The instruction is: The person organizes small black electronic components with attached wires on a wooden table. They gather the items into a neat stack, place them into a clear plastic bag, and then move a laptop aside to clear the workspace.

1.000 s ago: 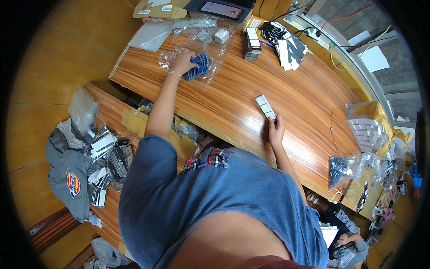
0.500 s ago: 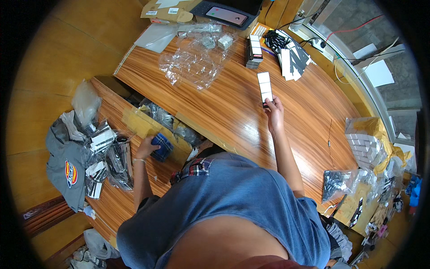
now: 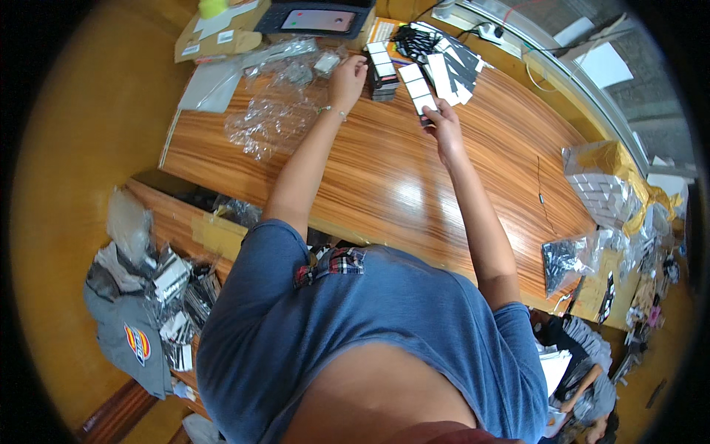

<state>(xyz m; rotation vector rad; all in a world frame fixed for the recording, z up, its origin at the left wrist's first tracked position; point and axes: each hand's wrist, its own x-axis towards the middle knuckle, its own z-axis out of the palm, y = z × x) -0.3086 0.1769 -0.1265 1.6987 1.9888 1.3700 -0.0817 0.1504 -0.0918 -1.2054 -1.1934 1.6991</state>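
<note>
My right hand [image 3: 444, 127] grips the lower end of a white card [image 3: 418, 90] marked off by dark lines, with a dark and red end under the thumb. It is held above the wooden table, in front of loose strips. My left hand [image 3: 347, 80] reaches to the far side, its fingers curled together at the left edge of a stack of white-topped cards [image 3: 382, 70]. Whatever is between those fingertips, if anything, cannot be made out. Beside that hand lies a small clear-wrapped block [image 3: 326, 64].
Crumpled clear plastic [image 3: 259, 122] spreads left of my left forearm. Black cords [image 3: 416, 43] and loose strips [image 3: 444, 78] lie at the back. A wrapped block of white boxes [image 3: 595, 189] stands right. Packets [image 3: 171, 274] and grey cloth [image 3: 122, 325] lie left. Another person's arm [image 3: 584, 388] shows lower right.
My left hand has left the blue checked thing by the drawer and moved up to the card stack. My right hand has carried its card slightly farther back, tilting it left.
</note>
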